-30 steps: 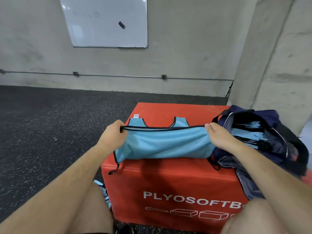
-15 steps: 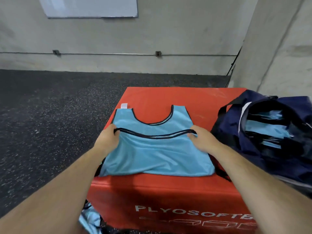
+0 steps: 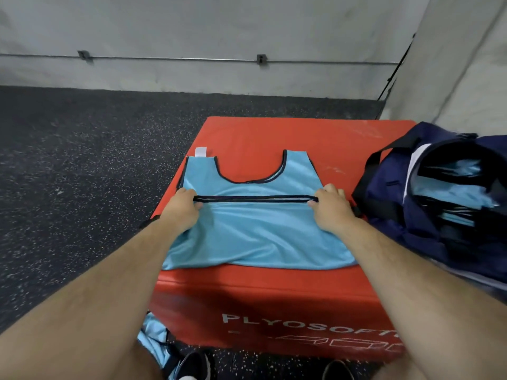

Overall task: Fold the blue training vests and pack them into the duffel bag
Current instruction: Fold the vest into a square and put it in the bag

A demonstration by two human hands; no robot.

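At the bottom edge of the frame two dark shoes [image 3: 196, 366] stand on the speckled floor [image 3: 82, 174]. Beside them, at the lower left, a loose blue cloth [image 3: 153, 338] lies against the foot of the red box [image 3: 274, 297]. The front of the box carries white letters. On its top, in the middle of the frame, the blue vest [image 3: 255, 237] lies flat, with its lower part folded up so that the dark hem runs straight across it. The left hand [image 3: 182, 208] pinches the left end of this hem between thumb and fingers, and the right hand [image 3: 330, 208] pinches the right end in the same way. A small white label [image 3: 200, 151] sticks out at the far left shoulder. At the right of the frame the navy duffel bag [image 3: 439, 229] sits open, with folded blue vests [image 3: 452, 190] inside. Farther up, a thin pipe [image 3: 170, 59] runs along the grey wall [image 3: 247, 28].
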